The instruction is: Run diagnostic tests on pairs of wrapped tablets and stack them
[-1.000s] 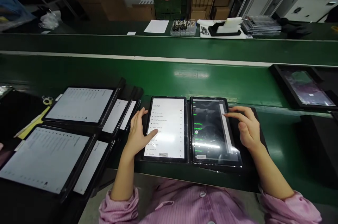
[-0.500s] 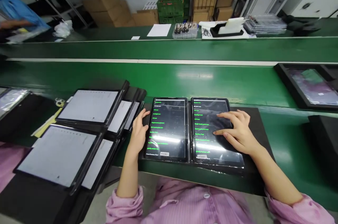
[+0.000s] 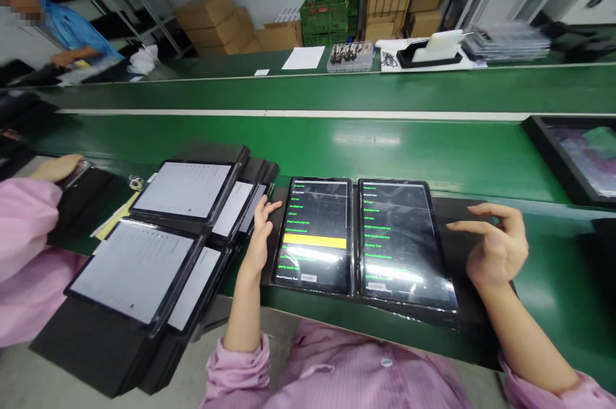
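Since a moment ago the right hand [image 3: 495,248] has come off the right tablet [image 3: 402,242] and now hangs just past its right edge, fingers loosely spread and curled, gripping nothing. On the left tablet [image 3: 317,235] one line of the green list has turned into a yellow bar, where a second earlier the whole screen was dark with green text.

Nearest to me, the person's pink sleeves frame the two tablets, which lie flat side by side, edges almost touching, on a black mat [image 3: 462,216] at the front of the green worktop [image 3: 394,146]. The left hand [image 3: 260,235] rests against the left edge of the left tablet, fingers open and relaxed, the thumb reaching toward the screen frame; its grip is not closed on anything.

These tablets look thin, stiff and fairly light, with glass faces that would crack if dropped or bent. Both seem wrapped in clear film, crinkled along the near edge, so I would judge them slippery under bare fingers. The safe hold is by the two long edges, thumb on the frame and fingers beneath, keeping off the glass.

To the left, more tablets with white screens [image 3: 137,268] lie overlapping in black trays. Beside them another person's pink sleeve [image 3: 24,216] and hand reach onto the worktop. Farther off, across the green belt, sit a sheet of paper [image 3: 303,57], a clear box of small parts [image 3: 350,56], and cardboard boxes [image 3: 216,24] by the wall.
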A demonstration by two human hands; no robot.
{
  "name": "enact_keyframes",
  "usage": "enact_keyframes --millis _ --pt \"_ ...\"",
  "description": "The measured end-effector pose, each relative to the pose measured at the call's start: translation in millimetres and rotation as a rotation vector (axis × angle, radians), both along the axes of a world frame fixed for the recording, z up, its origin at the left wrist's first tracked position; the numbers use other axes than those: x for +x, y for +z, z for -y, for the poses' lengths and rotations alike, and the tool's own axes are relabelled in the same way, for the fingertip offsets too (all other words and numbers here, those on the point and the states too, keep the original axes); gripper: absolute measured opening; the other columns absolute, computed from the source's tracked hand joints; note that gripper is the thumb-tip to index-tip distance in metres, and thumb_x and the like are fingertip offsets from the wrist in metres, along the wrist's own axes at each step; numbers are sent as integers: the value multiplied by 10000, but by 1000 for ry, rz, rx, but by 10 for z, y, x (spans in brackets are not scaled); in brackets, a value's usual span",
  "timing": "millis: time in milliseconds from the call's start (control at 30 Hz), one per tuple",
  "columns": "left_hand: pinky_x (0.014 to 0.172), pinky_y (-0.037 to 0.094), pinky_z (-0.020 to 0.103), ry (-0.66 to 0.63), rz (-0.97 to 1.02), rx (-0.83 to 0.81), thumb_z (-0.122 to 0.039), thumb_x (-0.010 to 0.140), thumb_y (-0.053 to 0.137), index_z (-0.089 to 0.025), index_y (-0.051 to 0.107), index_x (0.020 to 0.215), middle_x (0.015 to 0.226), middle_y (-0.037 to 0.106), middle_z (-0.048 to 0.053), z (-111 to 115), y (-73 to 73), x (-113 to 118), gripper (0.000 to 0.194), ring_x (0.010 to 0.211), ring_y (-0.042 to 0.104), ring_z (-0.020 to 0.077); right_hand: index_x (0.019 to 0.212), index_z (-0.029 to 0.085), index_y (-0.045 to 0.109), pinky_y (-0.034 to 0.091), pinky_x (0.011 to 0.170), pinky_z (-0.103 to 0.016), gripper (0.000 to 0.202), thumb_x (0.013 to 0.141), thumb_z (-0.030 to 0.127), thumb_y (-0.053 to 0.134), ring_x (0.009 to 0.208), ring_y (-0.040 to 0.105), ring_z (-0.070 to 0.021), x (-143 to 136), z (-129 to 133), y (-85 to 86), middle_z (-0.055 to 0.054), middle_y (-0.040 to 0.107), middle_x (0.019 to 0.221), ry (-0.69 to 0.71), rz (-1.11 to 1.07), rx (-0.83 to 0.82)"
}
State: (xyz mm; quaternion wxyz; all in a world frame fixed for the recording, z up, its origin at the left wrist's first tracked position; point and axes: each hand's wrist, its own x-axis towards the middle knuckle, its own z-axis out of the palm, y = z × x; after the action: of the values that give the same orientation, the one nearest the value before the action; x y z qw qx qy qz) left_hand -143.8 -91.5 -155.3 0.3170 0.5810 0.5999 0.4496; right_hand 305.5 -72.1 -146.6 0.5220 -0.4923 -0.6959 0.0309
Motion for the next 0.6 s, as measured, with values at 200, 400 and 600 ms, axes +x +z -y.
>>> enact_keyframes --millis 200,400,600 --pt "1229 323 525 71 -272 138 -713 1035 233 -232 450 1567 1491 582 149 81 92 119 750 1444 480 331 958 290 856 418 1010 -644 890 996 759 100 1118 582 -381 -211 -30 177 -140 602 1211 96 118 -165" --pt "957 547 449 101 -282 147 -678 1041 275 -235 520 1539 1324 597 127 80 140 137 710 927 649 232 1128 429 829 243 1115 -748 910 961 802 16 1310 434 -414 -285 -41 168 -94 457 1474 237 347 -276" --pt "956 570 422 61 -269 202 -689 1056 180 -225 793 1213 1261 628 112 80 157 73 785 969 662 241 1182 459 792 131 1174 -762 765 999 765 116 1354 396 -405 -303 -26 157 -76 445 1467 250 421 -247"
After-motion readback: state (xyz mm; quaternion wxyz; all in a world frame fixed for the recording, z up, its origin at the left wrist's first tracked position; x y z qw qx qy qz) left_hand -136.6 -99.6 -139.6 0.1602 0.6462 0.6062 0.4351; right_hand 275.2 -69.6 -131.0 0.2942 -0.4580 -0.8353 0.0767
